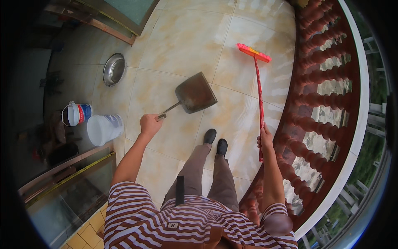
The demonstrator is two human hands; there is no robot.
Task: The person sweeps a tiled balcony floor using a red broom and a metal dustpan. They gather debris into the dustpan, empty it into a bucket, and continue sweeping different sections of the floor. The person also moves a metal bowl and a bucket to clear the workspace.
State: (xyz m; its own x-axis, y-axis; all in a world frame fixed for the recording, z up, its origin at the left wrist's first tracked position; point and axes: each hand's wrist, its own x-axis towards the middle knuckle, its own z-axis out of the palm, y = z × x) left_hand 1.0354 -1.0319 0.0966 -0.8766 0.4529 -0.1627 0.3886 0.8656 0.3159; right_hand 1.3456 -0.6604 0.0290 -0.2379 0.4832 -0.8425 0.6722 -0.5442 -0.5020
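Observation:
My left hand (pixel 150 127) is closed round the handle of a dustpan (pixel 195 93), near the handle's end. The dustpan's broad, dark, brownish metal pan hangs out ahead of my feet; whether it touches the floor I cannot tell. Out to the right, my right hand (pixel 265 137) grips the red stick of a broom (pixel 258 83) near its top end. The broom's head, with pink and yellow bristles, points away from me over the tiles. No loose dirt can be made out in the pan.
Beige tiles make up the floor (pixel 166 50). A red baluster railing (pixel 323 99) curves along the right. On the left are a steel basin (pixel 114 69), a white bucket (pixel 104 129), a smaller labelled bucket (pixel 78 114) and framed glass doors (pixel 74 195).

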